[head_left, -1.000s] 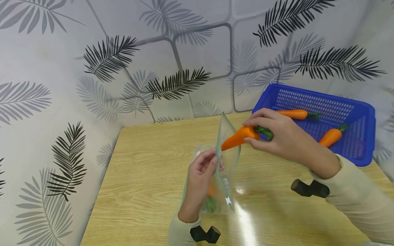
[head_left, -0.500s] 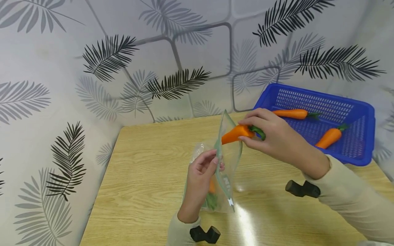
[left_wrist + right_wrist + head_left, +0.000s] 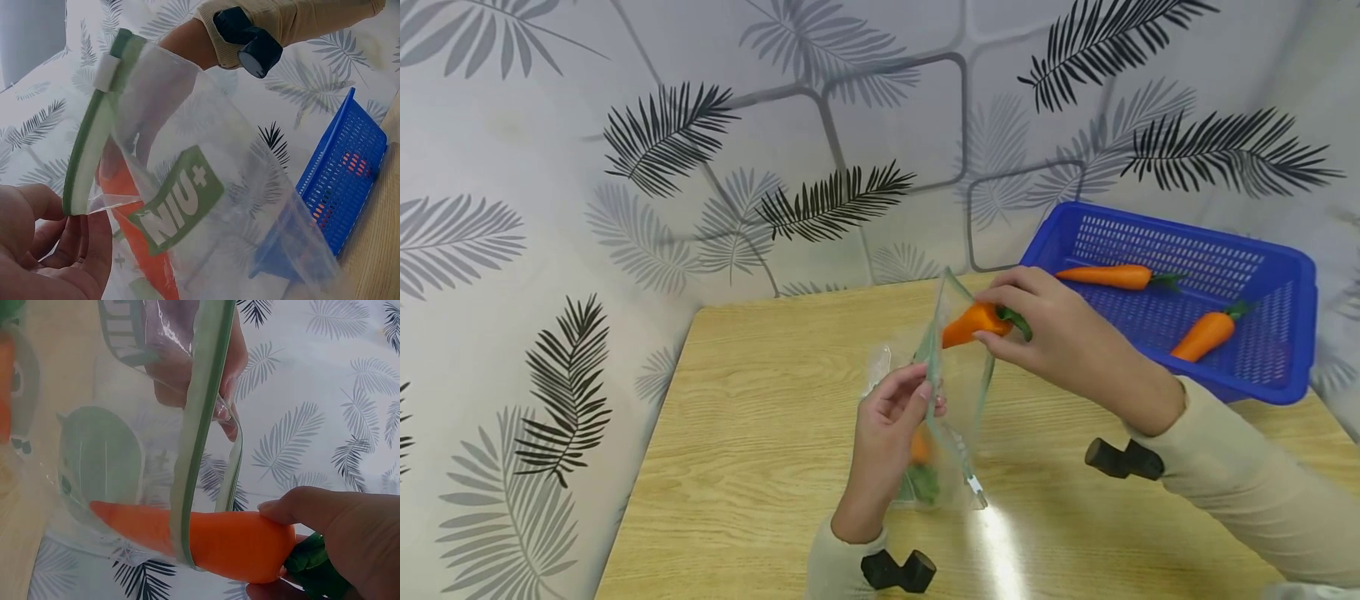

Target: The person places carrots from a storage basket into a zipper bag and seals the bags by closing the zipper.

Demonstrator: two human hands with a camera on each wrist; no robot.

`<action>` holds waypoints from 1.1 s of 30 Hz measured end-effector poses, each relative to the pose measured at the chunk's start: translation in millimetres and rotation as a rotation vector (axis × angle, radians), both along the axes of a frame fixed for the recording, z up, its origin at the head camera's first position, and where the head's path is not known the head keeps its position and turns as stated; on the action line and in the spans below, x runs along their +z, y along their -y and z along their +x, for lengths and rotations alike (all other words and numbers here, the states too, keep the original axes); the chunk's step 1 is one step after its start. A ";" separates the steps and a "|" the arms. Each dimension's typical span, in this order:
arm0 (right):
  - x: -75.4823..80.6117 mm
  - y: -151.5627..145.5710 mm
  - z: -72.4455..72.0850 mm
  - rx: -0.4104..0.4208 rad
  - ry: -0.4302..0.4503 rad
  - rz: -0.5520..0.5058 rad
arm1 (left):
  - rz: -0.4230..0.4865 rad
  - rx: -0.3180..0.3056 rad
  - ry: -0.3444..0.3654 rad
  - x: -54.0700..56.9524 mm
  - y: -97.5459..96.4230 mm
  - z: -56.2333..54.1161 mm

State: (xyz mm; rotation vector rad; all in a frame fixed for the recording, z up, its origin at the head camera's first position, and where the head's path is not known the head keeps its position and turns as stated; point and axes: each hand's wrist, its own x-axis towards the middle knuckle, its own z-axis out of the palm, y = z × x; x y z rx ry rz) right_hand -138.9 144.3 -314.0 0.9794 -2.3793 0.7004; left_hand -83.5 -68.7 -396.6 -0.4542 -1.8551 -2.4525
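A clear zip bag (image 3: 206, 125) with a green seal strip and a white slider hangs open above the table. My left hand (image 3: 891, 425) pinches its rim between thumb and fingers. With my right hand (image 3: 1060, 333) I grip an orange carrot (image 3: 244, 544) by its thick end, near the green leafy top. In the right wrist view the carrot's pointed tip lies inside the bag mouth, while the thick end is still outside. Behind my left hand, another carrot (image 3: 922, 467) shows through clear plastic low over the table.
A blue perforated basket (image 3: 1273, 325) stands at the back right of the wooden table (image 3: 760, 433). Two carrots lie in it, one at the back (image 3: 1112, 277) and one nearer the front (image 3: 1206, 335). A leaf-patterned wall covering (image 3: 850, 108) rises behind the table.
My right hand has moved left with the carrot, taking its tip deeper into the bag mouth. The bag's lower slider end has swung slightly right. My left hand has stayed in place.
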 end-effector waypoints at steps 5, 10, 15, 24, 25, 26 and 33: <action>-0.3 4.3 1.1 0.024 0.032 -0.004 | 0.003 -0.008 -0.013 -0.1 -0.2 -0.4; -2.7 8.1 0.4 0.027 0.033 -0.006 | 0.001 -0.007 -0.009 0.3 -1.0 -0.3; -5.9 10.5 -2.1 0.050 0.013 -0.025 | -0.005 -0.008 -0.004 -0.5 -1.2 -0.7; -11.8 12.6 -7.7 0.094 -0.022 -0.063 | -0.001 0.005 -0.005 -0.7 -1.0 -0.7; -12.2 12.5 -8.0 0.095 -0.022 -0.067 | -0.001 0.007 -0.006 -0.8 -1.0 -0.9; -12.3 12.3 -8.1 0.097 -0.021 -0.073 | 0.002 0.006 -0.010 -1.0 -0.9 -1.0; -7.9 9.9 -6.9 0.116 -0.033 -0.141 | -0.001 0.011 -0.034 -0.8 0.1 -2.0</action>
